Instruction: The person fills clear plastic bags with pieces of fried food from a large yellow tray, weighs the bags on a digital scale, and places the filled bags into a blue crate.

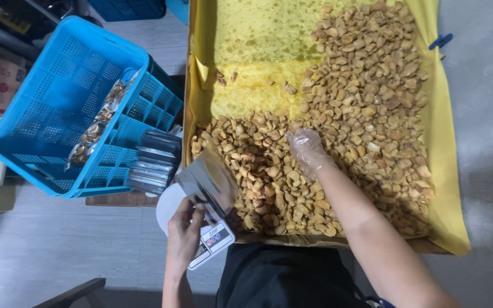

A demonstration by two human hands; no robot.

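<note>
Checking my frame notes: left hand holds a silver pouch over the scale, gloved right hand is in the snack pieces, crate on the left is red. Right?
Not quite: the head view shows the crate is blue, not red. The rest stands: the left hand holds a silver pouch over the scale, and the gloved right hand is in the snack pieces.

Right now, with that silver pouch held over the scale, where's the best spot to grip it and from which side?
Grip the silver pouch by its lower edge from the near side, as the left hand does. It tilts with its mouth toward the brown pieces, so a low grip likely leaves the opening free for the gloved right hand.
</note>
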